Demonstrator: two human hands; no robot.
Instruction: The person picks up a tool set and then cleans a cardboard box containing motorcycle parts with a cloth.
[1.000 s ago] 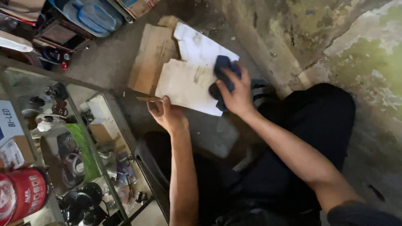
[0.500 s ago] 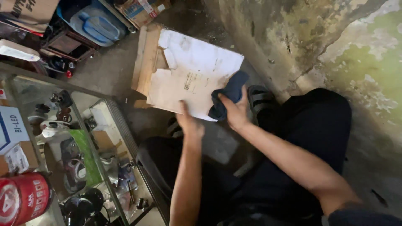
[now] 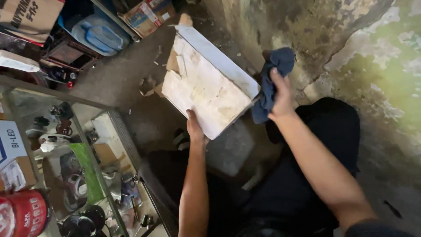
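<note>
A person seen from above, seated low on a concrete floor (image 3: pixel 123 83), holds up a pale, worn rectangular slab (image 3: pixel 206 94) in the middle of the view. It is whitish with brown stains and chipped corners, and it is tilted so its broad face shows and its thicker white edge runs from 12 o'clock down toward 3 o'clock.

The left hand (image 3: pixel 195 129) grips the slab's lower edge at about 6 o'clock of the slab, fingers closed around it from beneath. The forearm runs straight down to the bottom of the frame.

The right hand (image 3: pixel 280 98) is at the slab's 3 o'clock corner, closed around a bunched dark blue cloth (image 3: pixel 272 77). The cloth touches the slab's right end (how firmly it presses cannot be told).

Behind the slab, at its 10 o'clock, lie flat pieces of brown cardboard (image 3: pixel 173 63) on the floor. At 11 o'clock of the view sits a blue plastic jug (image 3: pixel 101 35), with a printed carton (image 3: pixel 144 15) just beside it toward 12 o'clock.

At 8 o'clock stands a glass display case (image 3: pixel 83 162) holding small dark parts and a green card. A red tin (image 3: pixel 22 217) sits at its lower left corner.

A stained, peeling wall (image 3: pixel 351 48) fills the area from 1 to 3 o'clock. The person's dark trousers (image 3: pixel 324 145) show at 4 o'clock.
</note>
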